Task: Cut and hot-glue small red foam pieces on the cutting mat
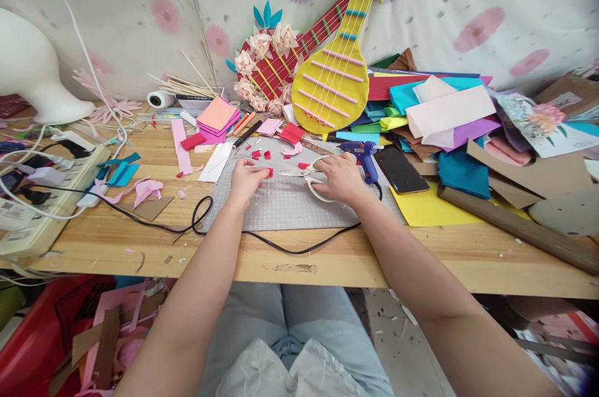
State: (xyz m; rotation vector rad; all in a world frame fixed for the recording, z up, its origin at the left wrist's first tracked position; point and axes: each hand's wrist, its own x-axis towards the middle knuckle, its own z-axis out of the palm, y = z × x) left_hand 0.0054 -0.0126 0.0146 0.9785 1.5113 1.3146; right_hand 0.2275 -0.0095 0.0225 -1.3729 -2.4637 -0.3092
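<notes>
Over the grey cutting mat (299, 213), my left hand (247, 181) pinches a small piece of red paper (270, 172) between thumb and fingertips. To its right, my right hand (339, 175) has its fingers curled on the pale handles of a pair of scissors (309, 183). The blades point left, toward the red piece. Several small red scraps (267, 155) lie on the mat just beyond my hands. A blue glue gun (367, 160) rests on its side beyond my right hand, its black cord running along the table.
A yellow paper lute (332, 82) and a red one with pink flowers (266, 66) lean against the back curtain. Coloured paper piles (449, 113) fill the right, beside a phone (401, 169). A power strip (37, 222) stands left. The black cord (299, 251) crosses the front.
</notes>
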